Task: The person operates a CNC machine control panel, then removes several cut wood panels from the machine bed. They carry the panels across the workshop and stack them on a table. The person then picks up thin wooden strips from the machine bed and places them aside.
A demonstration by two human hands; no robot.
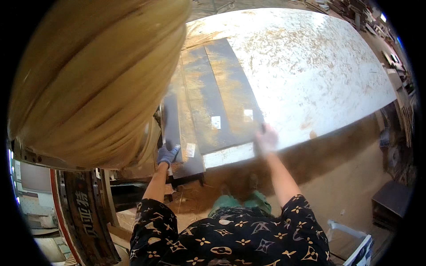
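Three labels (216,122) on dusty boards (238,84). Left hand (167,154) at left edge, right hand (267,139), blurred, at right; cannot tell either's grip.

Pretty bright overall, and the white worktop (319,75) looks nearly blown out, with glare toward its far edge. There's a broad soft shadow on the floor (341,177) alongside. Right fingers (267,139) are a blurry smear, left fingers (167,155) look sharper. Fisheye bends edges hard, corners go black.
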